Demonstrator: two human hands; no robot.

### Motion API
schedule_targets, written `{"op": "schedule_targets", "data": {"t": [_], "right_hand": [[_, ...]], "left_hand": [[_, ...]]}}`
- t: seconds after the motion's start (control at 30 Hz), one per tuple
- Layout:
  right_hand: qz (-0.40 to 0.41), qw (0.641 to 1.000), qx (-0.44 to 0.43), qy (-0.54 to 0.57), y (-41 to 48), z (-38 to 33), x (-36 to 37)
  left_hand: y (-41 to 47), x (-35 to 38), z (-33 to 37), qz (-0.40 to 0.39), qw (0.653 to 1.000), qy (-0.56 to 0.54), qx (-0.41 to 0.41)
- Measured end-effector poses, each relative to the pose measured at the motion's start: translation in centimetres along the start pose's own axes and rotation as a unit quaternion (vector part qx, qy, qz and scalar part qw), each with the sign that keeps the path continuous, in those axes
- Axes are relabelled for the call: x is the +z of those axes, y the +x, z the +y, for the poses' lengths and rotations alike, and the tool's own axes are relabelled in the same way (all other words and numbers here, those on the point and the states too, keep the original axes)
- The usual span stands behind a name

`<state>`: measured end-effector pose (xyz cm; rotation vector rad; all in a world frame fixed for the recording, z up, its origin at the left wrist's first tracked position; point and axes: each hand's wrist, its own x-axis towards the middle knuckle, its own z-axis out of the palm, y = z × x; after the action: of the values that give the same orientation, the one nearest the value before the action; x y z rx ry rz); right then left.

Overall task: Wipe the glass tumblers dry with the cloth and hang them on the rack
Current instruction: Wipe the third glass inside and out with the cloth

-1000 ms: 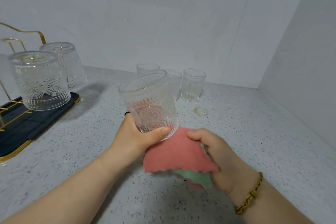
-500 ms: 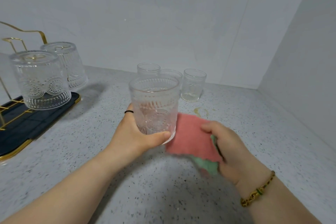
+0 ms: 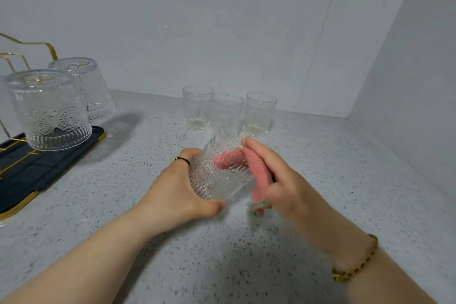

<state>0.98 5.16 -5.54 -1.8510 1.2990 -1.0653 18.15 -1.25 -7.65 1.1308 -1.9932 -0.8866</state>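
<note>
At the counter's [image 3: 333, 192] left edge stands the rack [image 3: 22, 163], a dark tray with gold wire, and two tumblers [image 3: 49, 111] already hang on it mouth down. The left hand [image 3: 180, 187] holds the tumbler being dried [image 3: 217, 177] above the middle of the counter. Its grip is clamped round the glass wall, thumb underneath and fingers over the top.

That glass is tipped over, its long axis slanting from the base at the left hand up to the mouth, which faces the right hand. Behind it, near the back edge, three more tumblers [image 3: 228, 111] stand upright, close together.

The pink cloth [image 3: 259, 175] lies just to the right, and part of it shows through the glass, so it seems to be pushed inside. The right hand [image 3: 281, 180] has its grip closed on the cloth at the mouth. Drying is the step in hand, and the left hand, nearer the rack, looks best placed to hang the glass afterwards.
</note>
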Motion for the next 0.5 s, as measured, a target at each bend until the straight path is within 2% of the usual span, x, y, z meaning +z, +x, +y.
{"op": "schedule_targets", "data": {"t": [0.07,0.2,0.3,0.4,0.5], "right_hand": [[-0.024,1.0,0.015,0.014,0.4,0.1,-1.1],[-0.039,0.996,0.015,-0.08,-0.4,-1.6,-1.9],[-0.054,0.994,0.032,-0.085,-0.5,-1.8,-0.8],[-0.01,0.992,0.011,-0.128,-0.4,-1.3,-0.3],[0.039,0.995,0.0,-0.088,-0.5,-1.6,-0.6]], "left_hand": [[0.1,-0.2,-0.1,0.004,1.0,-0.007,0.003],[-0.3,-0.1,0.2,-0.028,0.999,0.004,0.024],[-0.5,0.2,0.2,-0.05,0.998,0.014,0.039],[-0.6,0.4,0.3,-0.032,0.998,0.027,0.038],[-0.6,0.3,1.0,-0.026,0.998,-0.049,0.04]]}}
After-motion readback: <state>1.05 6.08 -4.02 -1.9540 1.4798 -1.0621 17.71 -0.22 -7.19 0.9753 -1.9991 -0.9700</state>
